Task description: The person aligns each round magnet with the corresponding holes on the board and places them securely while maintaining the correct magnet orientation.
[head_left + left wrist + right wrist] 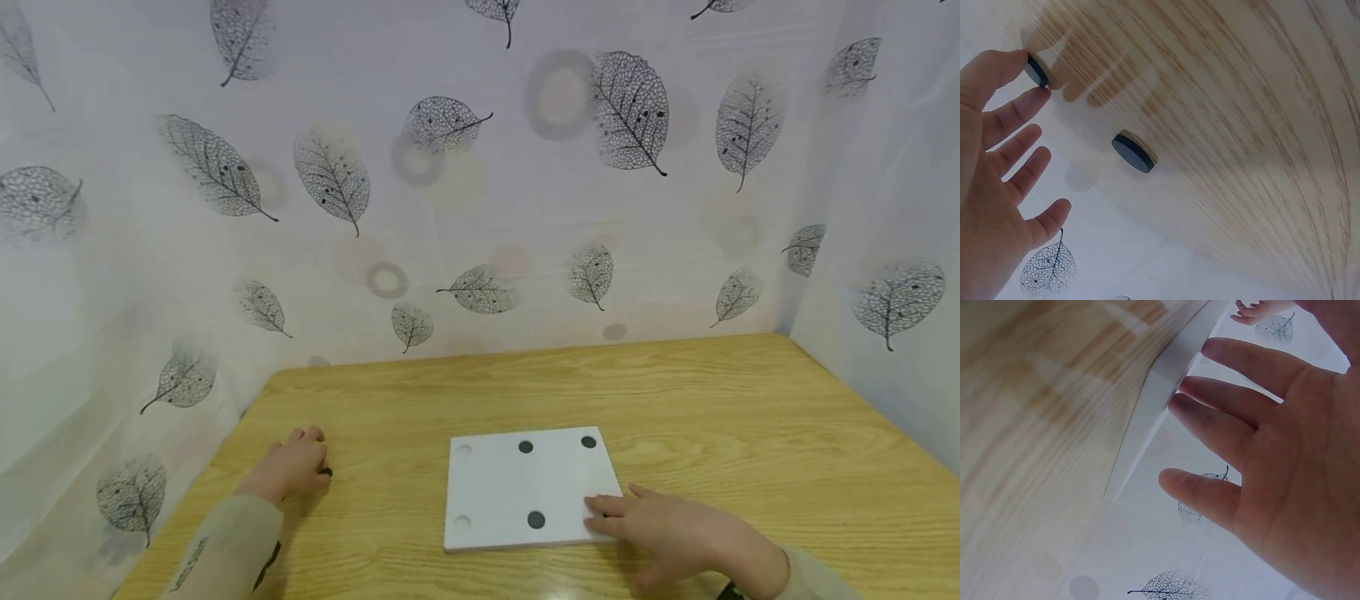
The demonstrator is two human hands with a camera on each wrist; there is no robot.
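Note:
A white board [495, 487] with round recesses lies on the table. Dark discs show at its top middle [526, 447], top right [588, 442] and bottom middle [536, 520]. The two left recesses are bare. My right hand [678, 529] covers the lower right corner, its straight fingertips resting at the board's edge [1169, 375]. To the left of the board, my left hand [288, 468] pinches a dark disc [1037, 70] between thumb and index finger, the other fingers loosely spread. Another dark disc [1134, 152] lies on the wood close by, hidden behind the hand in the head view.
The wood-grain table [390, 417] extends around the board. A white curtain [465, 217] with a leaf print hangs behind the table and along both sides.

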